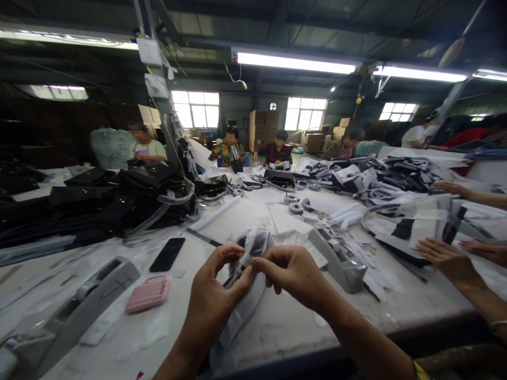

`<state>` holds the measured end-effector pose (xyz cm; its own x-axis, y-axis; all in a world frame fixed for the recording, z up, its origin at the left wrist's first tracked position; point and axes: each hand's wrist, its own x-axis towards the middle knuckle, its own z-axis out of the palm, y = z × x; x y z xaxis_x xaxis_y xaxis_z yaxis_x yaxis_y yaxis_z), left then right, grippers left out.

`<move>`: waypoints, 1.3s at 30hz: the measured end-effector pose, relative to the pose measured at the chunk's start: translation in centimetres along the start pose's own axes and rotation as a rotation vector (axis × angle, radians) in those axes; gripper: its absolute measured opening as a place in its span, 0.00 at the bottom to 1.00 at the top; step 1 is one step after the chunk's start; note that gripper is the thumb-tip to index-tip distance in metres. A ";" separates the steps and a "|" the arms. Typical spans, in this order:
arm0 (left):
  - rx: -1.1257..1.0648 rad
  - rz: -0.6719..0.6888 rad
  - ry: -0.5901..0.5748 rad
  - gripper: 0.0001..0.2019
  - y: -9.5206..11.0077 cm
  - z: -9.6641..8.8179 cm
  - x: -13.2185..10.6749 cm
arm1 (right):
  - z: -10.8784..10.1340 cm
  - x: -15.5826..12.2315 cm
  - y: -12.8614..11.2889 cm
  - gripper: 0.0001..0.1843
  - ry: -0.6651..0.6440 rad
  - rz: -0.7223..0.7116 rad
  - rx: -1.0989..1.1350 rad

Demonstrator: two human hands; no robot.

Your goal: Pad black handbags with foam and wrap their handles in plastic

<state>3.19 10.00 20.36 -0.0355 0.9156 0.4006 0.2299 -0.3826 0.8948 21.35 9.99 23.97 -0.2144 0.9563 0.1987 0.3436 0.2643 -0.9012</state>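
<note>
My left hand (216, 290) and my right hand (291, 274) meet over the near edge of a white work table (277, 322). Both pinch a clear plastic bag (255, 240) with a dark strap-like piece inside it. The bag stands up between my fingertips and a long white strip of it hangs down toward the table edge. A grey tape dispenser (336, 256) sits just right of my right hand. A black phone (167, 254) and a pink case (148, 293) lie to the left of my left hand.
A second grey tape dispenser (79, 306) lies at the near left. Black bags (119, 195) are piled at the left. Tape rolls (295, 203) and wrapped pieces cover the middle. Another person's hands (447, 258) work at the right; several people sit along the far side.
</note>
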 end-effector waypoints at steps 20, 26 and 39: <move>-0.456 -0.324 -0.102 0.23 3.1 -0.7 -0.3 | 2.4 4.8 5.0 0.23 -0.364 -0.034 0.588; -0.417 -0.296 -0.027 0.25 3.4 -0.4 -0.2 | 2.6 3.2 3.7 0.11 -0.125 -0.081 0.311; -0.173 -0.097 0.030 0.21 3.2 0.5 -1.1 | 2.1 -1.7 0.7 0.22 -0.029 -0.030 0.707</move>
<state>4.49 7.78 22.68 -0.0787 0.9460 0.3145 0.0532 -0.3110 0.9489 20.06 8.28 22.22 -0.2418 0.9437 0.2258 -0.3372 0.1364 -0.9315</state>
